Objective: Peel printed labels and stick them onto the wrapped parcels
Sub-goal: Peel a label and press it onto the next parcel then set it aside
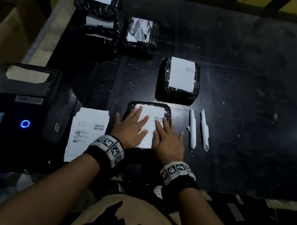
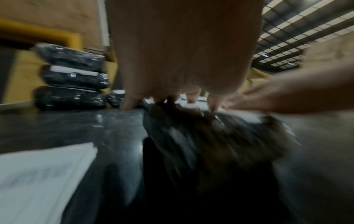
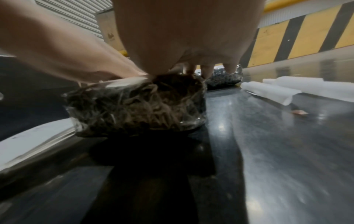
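left hand [image 1: 130, 127] flat, fingers spread | right hand [image 1: 167, 138] flat | both press shipping label [image 1: 151, 113] onto black-wrapped parcel [image 3: 134, 106] so it bonds

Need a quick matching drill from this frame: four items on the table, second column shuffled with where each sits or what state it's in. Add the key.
Column 1
1. near parcel
2. label printer
3. rolled backing papers
4. printed label sheet

Column 2
A. lying loose to the right of the hands
B. flat between the printer and the hands
C. at the table's left edge, blue ring lit
D. under both flat hands, the left hand and the right hand, with its label being pressed on

Pairs: 1-D, 2-C, 3-A, 4-B
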### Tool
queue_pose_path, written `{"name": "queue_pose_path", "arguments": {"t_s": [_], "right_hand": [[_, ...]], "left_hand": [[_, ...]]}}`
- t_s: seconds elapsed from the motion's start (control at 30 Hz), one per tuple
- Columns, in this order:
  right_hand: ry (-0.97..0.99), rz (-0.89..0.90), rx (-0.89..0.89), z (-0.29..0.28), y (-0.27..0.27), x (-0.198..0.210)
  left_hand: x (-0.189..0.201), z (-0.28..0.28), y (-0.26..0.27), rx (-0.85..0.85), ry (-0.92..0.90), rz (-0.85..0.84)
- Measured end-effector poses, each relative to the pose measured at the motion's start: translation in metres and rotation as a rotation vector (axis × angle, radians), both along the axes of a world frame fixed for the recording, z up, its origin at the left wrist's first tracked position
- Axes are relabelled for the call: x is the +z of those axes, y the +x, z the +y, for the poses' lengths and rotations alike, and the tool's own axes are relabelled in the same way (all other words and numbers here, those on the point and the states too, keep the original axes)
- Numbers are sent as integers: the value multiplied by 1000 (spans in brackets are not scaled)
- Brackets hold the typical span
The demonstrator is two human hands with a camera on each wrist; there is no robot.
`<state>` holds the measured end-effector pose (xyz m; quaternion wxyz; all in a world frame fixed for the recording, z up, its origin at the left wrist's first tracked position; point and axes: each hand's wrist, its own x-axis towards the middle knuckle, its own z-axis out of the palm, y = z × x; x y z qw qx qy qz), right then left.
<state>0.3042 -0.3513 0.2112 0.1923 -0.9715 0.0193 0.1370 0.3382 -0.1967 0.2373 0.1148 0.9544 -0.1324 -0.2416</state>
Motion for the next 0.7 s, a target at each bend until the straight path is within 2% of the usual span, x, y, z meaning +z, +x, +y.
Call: {"name": "queue_pose_path", "arguments": {"t_s": [0.27,0.43,0.7], "right_hand": [[-17,-7,7,-10,6,6],[18,-237,133,1,-8,10],[10,-167,40,-15,-30,2]], "left_hand": [[-6,13,-26,2,14,-90],[-3,11,-31,21,-16,-73],[-1,7,-34,42,-46,-87]]}}
